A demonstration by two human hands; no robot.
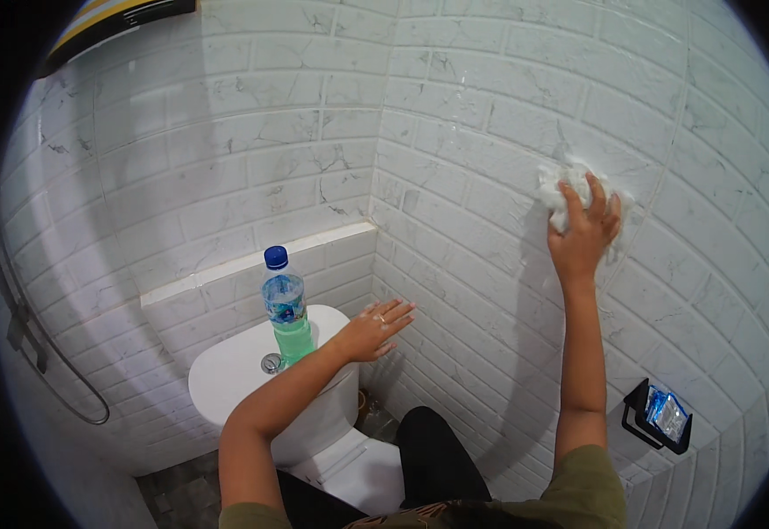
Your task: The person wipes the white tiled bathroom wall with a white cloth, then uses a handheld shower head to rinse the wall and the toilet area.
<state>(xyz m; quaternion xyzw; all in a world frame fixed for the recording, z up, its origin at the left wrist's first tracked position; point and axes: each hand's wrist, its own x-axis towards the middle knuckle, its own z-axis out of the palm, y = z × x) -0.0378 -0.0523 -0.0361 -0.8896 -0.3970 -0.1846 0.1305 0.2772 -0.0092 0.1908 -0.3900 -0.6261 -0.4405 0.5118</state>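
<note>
Pressed to the white tiled wall (464,167) on the right is a crumpled white cloth (553,187). My right hand (585,231) is closed over the cloth, with its arm stretched up and fingers bent into it. Lower down, my left hand (374,331) hovers beside the toilet tank with its fingers stretched out and nothing in them. A ring shows on one finger. Near that forearm, a clear plastic bottle (286,304) with a blue cap and green liquid stands upright on the white tank lid (226,375). My left forearm passes in front of the bottle's base.
A round flush button (271,362) sits in the tank lid. On the lower right wall, a black holder (640,421) carries a blue and silver packet (666,413). A shower hose (54,401) hangs at far left. A tiled ledge (261,260) runs behind the tank.
</note>
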